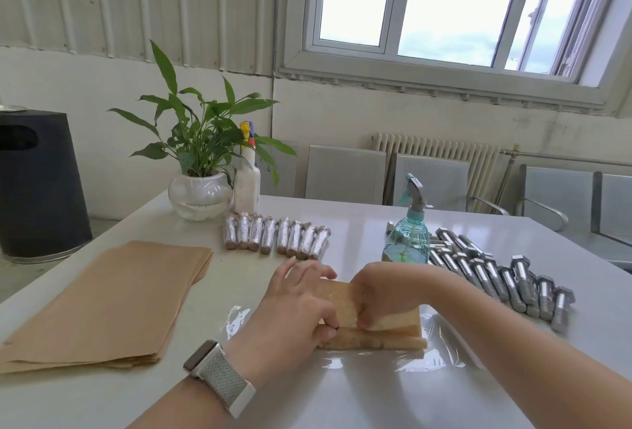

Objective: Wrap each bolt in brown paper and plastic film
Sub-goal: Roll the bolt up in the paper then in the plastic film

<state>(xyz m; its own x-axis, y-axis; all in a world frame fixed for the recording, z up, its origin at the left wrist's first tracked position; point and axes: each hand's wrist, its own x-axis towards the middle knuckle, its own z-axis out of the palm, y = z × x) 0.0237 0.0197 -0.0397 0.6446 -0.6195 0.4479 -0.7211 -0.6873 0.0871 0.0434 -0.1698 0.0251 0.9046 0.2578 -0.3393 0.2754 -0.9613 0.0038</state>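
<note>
A sheet of brown paper (342,295) lies on clear plastic film (437,350) near the table's front, its near edge rolled into a tube (383,341); the bolt inside is hidden. My left hand (301,305) pinches the roll's left end. My right hand (386,295) grips the paper over the roll's middle. Several bare steel bolts (513,278) lie in a heap at the right. A row of several wrapped bolts (277,235) lies at the back centre. A stack of brown paper sheets (106,302) sits at the left.
A teal spray bottle (408,233) stands just behind my right hand. A white spray bottle (247,182) and a potted plant (200,196) stand at the table's back left. A black bin (37,186) is beyond the table's left edge, chairs behind.
</note>
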